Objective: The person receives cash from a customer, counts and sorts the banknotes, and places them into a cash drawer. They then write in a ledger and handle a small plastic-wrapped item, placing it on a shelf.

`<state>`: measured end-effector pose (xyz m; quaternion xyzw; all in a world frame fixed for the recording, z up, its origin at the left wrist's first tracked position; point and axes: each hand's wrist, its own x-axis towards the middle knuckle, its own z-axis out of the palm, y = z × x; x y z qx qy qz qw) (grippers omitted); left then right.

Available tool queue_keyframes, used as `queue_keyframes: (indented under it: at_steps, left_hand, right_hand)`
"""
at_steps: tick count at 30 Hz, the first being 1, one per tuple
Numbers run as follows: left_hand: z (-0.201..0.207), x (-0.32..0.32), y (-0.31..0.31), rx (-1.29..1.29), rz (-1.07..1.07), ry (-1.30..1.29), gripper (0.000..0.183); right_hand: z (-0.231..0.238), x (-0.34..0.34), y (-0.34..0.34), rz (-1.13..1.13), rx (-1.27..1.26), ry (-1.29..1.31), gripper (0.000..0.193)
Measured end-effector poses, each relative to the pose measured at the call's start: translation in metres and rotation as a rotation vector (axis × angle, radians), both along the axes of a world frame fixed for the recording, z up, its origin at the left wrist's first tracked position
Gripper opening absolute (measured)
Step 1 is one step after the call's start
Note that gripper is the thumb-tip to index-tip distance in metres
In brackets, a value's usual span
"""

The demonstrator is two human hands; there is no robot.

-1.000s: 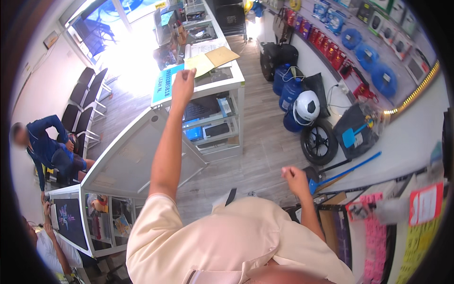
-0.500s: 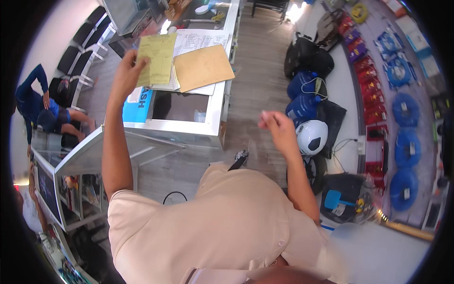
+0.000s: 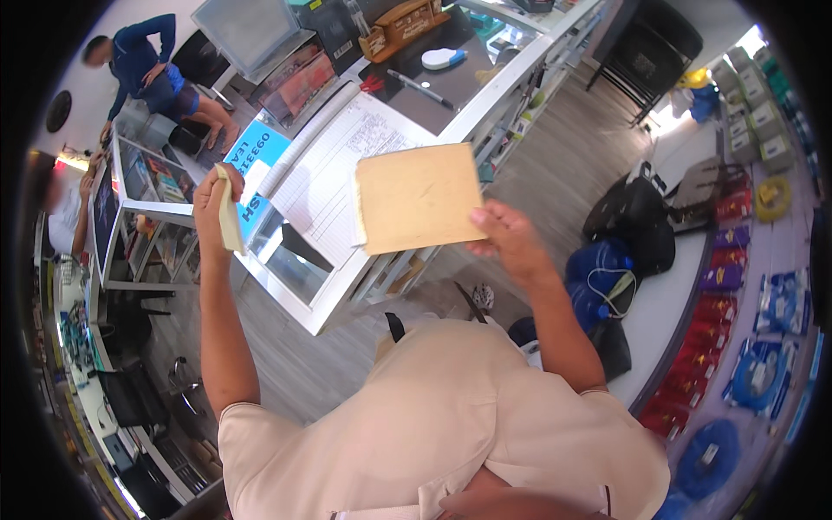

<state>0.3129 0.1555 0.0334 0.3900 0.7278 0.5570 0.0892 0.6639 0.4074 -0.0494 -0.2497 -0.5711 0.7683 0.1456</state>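
My left hand point(image 3: 209, 208) is closed on a yellow paper slip point(image 3: 230, 217), which it holds up nearly edge-on beside the counter. My right hand point(image 3: 518, 243) pinches the right edge of a tan cardboard-covered pad point(image 3: 420, 199) between thumb and fingers. The pad hides part of an open ledger point(image 3: 316, 178) with ruled and written pages on the counter. Next to the ledger, under the glass top, a bright blue printed sign point(image 3: 260, 149) shows close to my left hand.
On the counter lie a marker point(image 3: 420, 88), a blue-and-white correction tape point(image 3: 444, 58) and red scissors point(image 3: 371, 83). A wooden pen holder point(image 3: 403, 30) stands behind. Black bags point(image 3: 637, 212) and blue water jugs point(image 3: 598, 269) sit along the right wall. Another person point(image 3: 143, 65) stands at far left.
My right hand has reached from the open floor area to the pad and taken hold of its edge. My left hand has turned the yellow slip edge-on and come lower. The view has swung.
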Motion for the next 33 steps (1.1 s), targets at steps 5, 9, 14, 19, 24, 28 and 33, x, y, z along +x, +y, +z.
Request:
queue_keyframes:
  at_steps: [5, 9, 14, 19, 24, 28, 33]
  left_hand:
    - [-0.009, 0.022, 0.059, -0.327, 0.213, 0.062, 0.042]
    - [-0.019, 0.019, 0.098, -0.652, 0.263, 0.639, 0.04]
    - [0.001, 0.004, 0.12, -0.991, 0.157, 0.516, 0.042]
    - [-0.003, 0.007, 0.112, -0.999, 0.222, 0.329, 0.045]
    - [-0.046, 0.029, 0.085, -0.645, 0.34, -0.069, 0.043]
    - [-0.067, 0.08, 0.085, -0.556, 0.483, -0.136, 0.042]
    - [-0.039, 0.126, 0.127, -0.71, 0.782, -0.162, 0.051]
  right_hand:
    - [0.014, 0.026, 0.135, -0.161, 0.066, 0.131, 0.029]
    - [0.012, -0.02, 0.241, -0.264, 0.16, 0.156, 0.029]
    - [-0.003, -0.079, 0.318, -0.331, 0.191, 0.079, 0.033]
    - [-0.016, -0.126, 0.341, -0.31, 0.252, -0.091, 0.044]
    - [-0.006, -0.122, 0.363, -0.187, 0.606, -0.409, 0.056]
    - [0.021, -0.12, 0.372, -0.154, 0.681, -0.249, 0.046]
    - [0.03, -0.167, 0.324, 0.194, 0.935, 0.103, 0.035]
